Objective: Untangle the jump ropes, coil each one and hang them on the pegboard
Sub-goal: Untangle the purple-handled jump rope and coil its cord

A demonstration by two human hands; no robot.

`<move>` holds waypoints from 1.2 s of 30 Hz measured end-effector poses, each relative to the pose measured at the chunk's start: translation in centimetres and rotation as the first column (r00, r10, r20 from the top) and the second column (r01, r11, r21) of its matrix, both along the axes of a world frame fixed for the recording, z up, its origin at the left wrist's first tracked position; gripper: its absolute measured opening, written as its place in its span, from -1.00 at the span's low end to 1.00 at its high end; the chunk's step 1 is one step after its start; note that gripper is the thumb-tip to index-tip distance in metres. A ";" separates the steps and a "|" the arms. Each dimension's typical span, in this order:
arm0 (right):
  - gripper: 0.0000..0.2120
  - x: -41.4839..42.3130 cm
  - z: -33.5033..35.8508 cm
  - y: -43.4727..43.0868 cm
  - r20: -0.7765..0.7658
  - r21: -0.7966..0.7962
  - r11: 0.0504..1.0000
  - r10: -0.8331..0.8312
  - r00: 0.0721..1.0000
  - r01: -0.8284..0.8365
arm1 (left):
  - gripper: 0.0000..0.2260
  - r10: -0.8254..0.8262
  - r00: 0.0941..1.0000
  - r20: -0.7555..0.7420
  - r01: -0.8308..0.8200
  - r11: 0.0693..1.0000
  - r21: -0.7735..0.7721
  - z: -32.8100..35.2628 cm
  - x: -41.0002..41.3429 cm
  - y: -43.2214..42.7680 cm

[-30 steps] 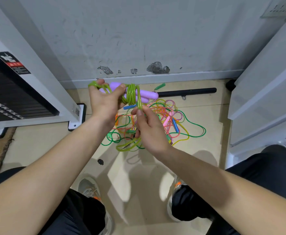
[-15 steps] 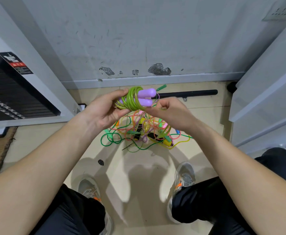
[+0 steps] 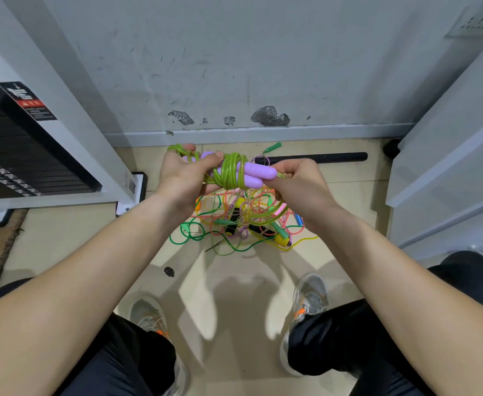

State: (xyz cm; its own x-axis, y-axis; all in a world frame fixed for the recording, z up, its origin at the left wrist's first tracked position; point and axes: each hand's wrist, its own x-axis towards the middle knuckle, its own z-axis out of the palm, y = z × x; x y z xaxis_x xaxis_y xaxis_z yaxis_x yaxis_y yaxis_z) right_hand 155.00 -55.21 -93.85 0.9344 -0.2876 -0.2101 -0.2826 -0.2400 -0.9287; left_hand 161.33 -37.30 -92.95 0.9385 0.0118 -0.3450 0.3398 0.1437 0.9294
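Observation:
A light green jump rope with two purple handles [image 3: 253, 174] is held in the air in front of me. Its cord is wound several times around the paired handles [image 3: 230, 172]. My left hand [image 3: 184, 178] grips the left end of the bundle, thumb on top. My right hand [image 3: 297, 181] pinches the cord at the right tips of the handles; a loose loop of that cord hangs under it. Below, on the floor, lies a tangled heap of jump ropes [image 3: 243, 224] in green, orange, yellow and pink, with black-and-yellow handles. No pegboard is in view.
A black bar [image 3: 314, 157] lies on the floor along the grey wall behind the heap. A white machine frame with a black weight stack [image 3: 28, 155] stands at the left, white panels [image 3: 446, 167] at the right. My shoes [image 3: 308, 301] and knees are near the bottom.
My right hand rose from below the bundle to the right ends of the handles, carrying the cord. More turns of green cord now wrap the handles, and the hanging loop is shorter.

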 end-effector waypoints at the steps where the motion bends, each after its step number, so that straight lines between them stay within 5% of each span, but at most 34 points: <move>1: -0.91 -0.1 0.0 0.3 -0.003 0.050 0.999 -0.020 1.000 0.021 | -0.53 0.024 1.000 -0.002 -0.024 1.000 -0.006 -0.1 -0.2 -0.1; 8: -0.84 -0.9 0.6 3.0 0.006 0.252 0.964 -0.089 0.996 0.084 | -0.56 0.205 0.978 0.031 -0.206 0.978 0.032 -1.5 -0.5 -0.4; 12: -0.85 -1.4 -1.0 4.2 0.105 0.171 0.975 -0.161 0.981 0.142 | -0.50 0.261 0.964 0.056 -0.263 0.965 0.020 -2.7 -1.2 -1.2; 16: -0.74 -1.3 -1.7 4.6 0.169 -0.175 0.974 -0.112 0.979 0.142 | -0.48 0.310 0.950 -0.021 -0.311 0.950 -0.025 -3.4 -1.3 -1.9; 23: -0.69 -0.6 -1.8 4.0 0.172 -0.587 0.804 0.010 0.985 0.094 | -0.33 0.330 0.942 -0.054 -0.328 0.943 0.050 -4.8 -0.6 -2.1; 27: -0.74 0.0 -1.9 4.2 0.121 -0.594 0.794 -0.072 0.990 0.130 | -0.35 0.328 0.945 -0.011 -0.325 0.939 0.111 -6.1 0.0 -2.2; 32: -0.76 1.3 -2.1 4.7 0.133 -0.414 0.857 -0.277 0.952 0.307 | -0.41 0.322 0.942 0.091 -0.332 0.932 0.145 -5.1 0.4 -2.5; 36: -0.75 1.5 -2.1 5.2 0.128 -0.578 0.786 -0.179 0.975 0.220 | -0.32 0.327 0.939 0.110 -0.342 0.922 0.180 -5.3 0.5 -2.6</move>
